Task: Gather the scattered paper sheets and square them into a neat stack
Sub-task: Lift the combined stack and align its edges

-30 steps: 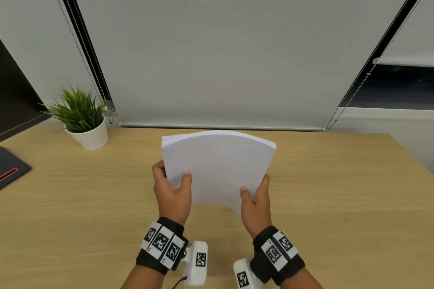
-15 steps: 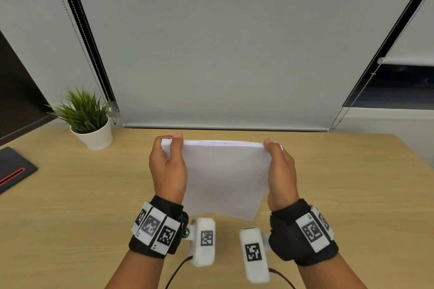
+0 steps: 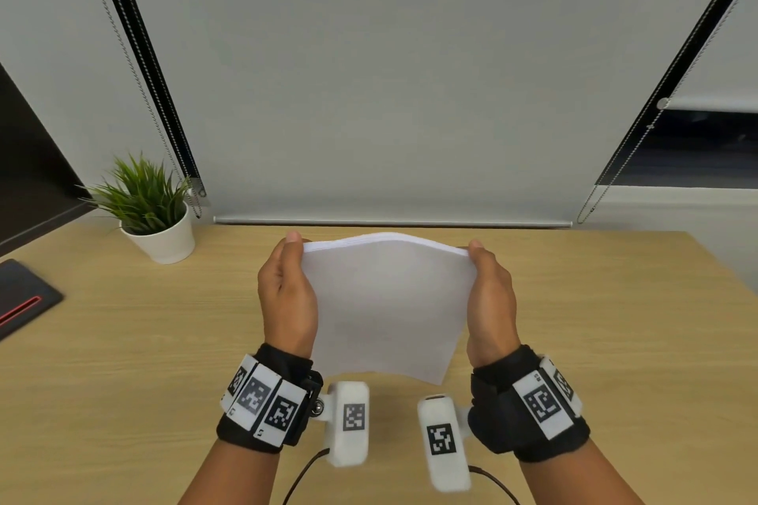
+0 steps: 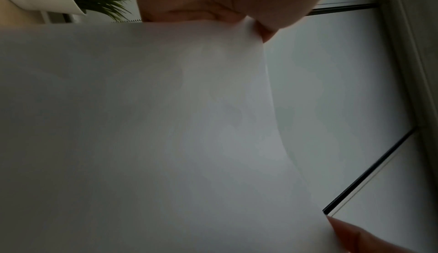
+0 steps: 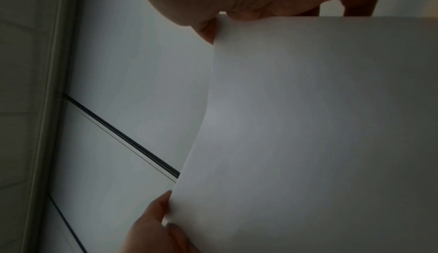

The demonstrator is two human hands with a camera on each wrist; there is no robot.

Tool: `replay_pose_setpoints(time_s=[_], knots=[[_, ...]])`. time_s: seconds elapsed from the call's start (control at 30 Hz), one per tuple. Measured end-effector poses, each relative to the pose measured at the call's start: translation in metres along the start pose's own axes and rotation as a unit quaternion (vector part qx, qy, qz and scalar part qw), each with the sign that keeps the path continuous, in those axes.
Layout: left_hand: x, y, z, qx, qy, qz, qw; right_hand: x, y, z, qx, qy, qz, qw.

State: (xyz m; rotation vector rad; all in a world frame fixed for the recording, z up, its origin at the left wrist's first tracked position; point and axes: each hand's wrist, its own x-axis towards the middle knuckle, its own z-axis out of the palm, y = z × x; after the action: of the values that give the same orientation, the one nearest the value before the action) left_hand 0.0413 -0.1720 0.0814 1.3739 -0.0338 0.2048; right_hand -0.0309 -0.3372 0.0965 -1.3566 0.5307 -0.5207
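A stack of white paper sheets (image 3: 389, 299) stands nearly upright over the wooden table (image 3: 123, 340), between my two hands. My left hand (image 3: 287, 291) grips its left edge, thumb on the near face and fingertip at the top corner. My right hand (image 3: 490, 295) grips the right edge the same way. The top edge bows upward in the middle, and the lower right corner points down at the table. The paper (image 4: 166, 125) fills most of the left wrist view, and the same paper (image 5: 320, 125) most of the right wrist view.
A potted green plant (image 3: 151, 213) sits at the back left of the table. A flat dark object with a red stripe (image 3: 20, 299) lies at the left edge, below a dark screen (image 3: 28, 176). A lowered grey blind (image 3: 389, 94) hangs behind the table.
One second ago my hands held the sheets by the lower edge. They moved up to the side edges, and the top edge now arches upward between them.
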Motion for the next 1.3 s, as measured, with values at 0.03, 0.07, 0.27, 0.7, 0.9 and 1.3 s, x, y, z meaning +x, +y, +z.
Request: replay_pose_setpoints(time_s=[0.03, 0.07, 0.27, 0.7, 0.9, 1.3], knots=[[0.001, 0.000, -0.001, -0.002, 0.000, -0.005, 1.000, 0.001, 0.000, 0.000, -0.001, -0.001, -0.003, 1.000], [0.002, 0.000, -0.002, -0.002, 0.000, -0.008, 1.000, 0.002, 0.000, 0.000, -0.002, -0.004, -0.009, 1.000], [0.005, 0.001, -0.007, 0.014, -0.025, 0.004, 1.000, 0.007, 0.013, -0.007, -0.020, -0.028, -0.098, 0.995], [0.003, -0.014, -0.011, 0.009, -0.032, 0.104, 0.994, 0.009, 0.035, -0.016, 0.054, -0.004, -0.188, 0.981], [0.005, -0.017, -0.011, 0.021, -0.006, 0.139, 0.990, 0.011, 0.035, -0.017, 0.068, -0.015, -0.189, 0.979], [0.006, -0.019, -0.004, -0.006, 0.014, 0.124, 0.992, 0.012, 0.036, -0.020, 0.085, -0.026, -0.186, 0.979]])
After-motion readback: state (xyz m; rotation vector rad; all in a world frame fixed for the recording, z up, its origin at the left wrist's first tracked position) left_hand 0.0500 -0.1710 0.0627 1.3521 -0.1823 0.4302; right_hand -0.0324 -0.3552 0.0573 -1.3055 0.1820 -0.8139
